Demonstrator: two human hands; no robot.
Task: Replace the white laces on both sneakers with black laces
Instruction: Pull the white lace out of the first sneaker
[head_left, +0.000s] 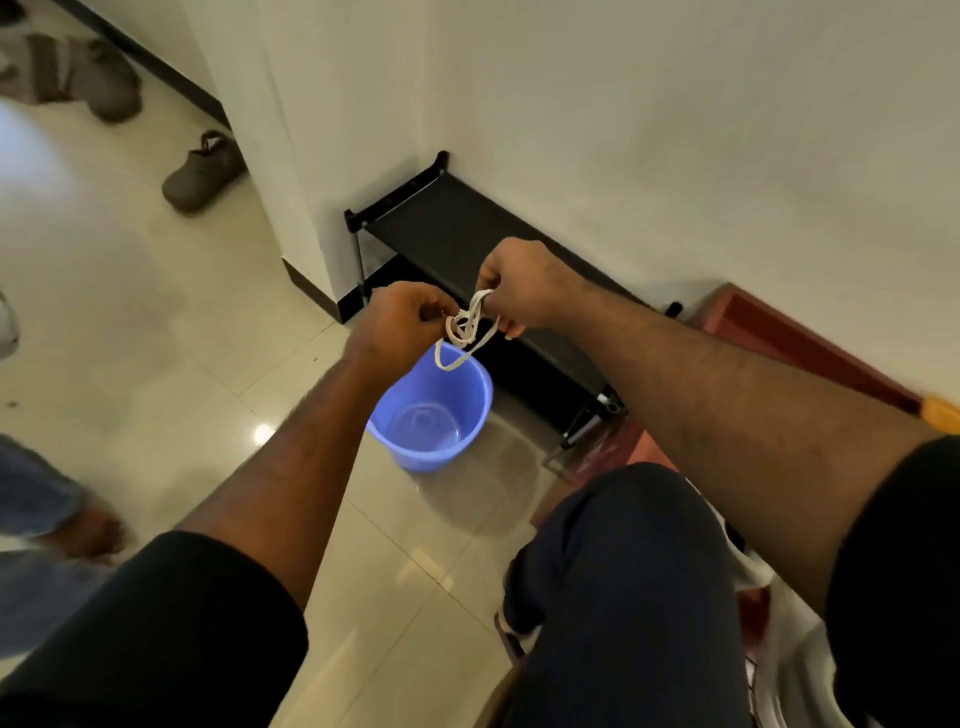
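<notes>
A blue bucket (434, 410) stands on the tiled floor (156, 322) beside a black shoe rack (467, 234).

White lace (466, 328); blue bucket (434, 410); black rack (447, 228); grey shoe (200, 174).

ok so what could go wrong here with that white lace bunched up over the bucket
1. The white lace is a tangled bundle pinched between the left hand and right hand; pulling might tighten it into a knot.
2. Its loop hangs right above the open blue bucket, so a slipped grip would likely drop it in.
</notes>
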